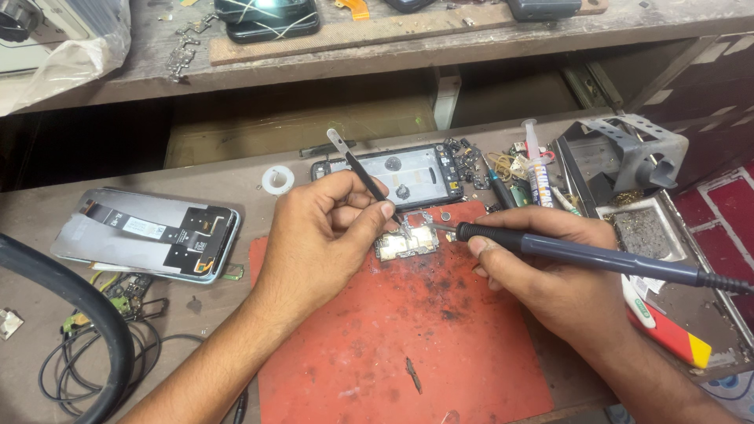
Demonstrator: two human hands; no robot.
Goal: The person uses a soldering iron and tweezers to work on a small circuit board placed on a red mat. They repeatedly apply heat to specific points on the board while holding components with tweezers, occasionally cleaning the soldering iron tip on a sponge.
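Observation:
My left hand (322, 235) grips black tweezers (357, 165), their tips pressed down on a small phone circuit board (406, 245). The board lies at the far edge of a scorched red mat (393, 338). My right hand (550, 275) holds a grey soldering iron (581, 255) like a pen, its metal tip touching the board's right end. The iron's cord runs off to the right.
An opened phone frame (408, 174) lies just behind the board. A phone screen panel (149, 232) rests face down at left, above black cables (94, 345). A syringe of flux (536, 169), a metal iron stand (636, 153), a sponge tray (644, 232) and a tape roll (277, 180) are nearby.

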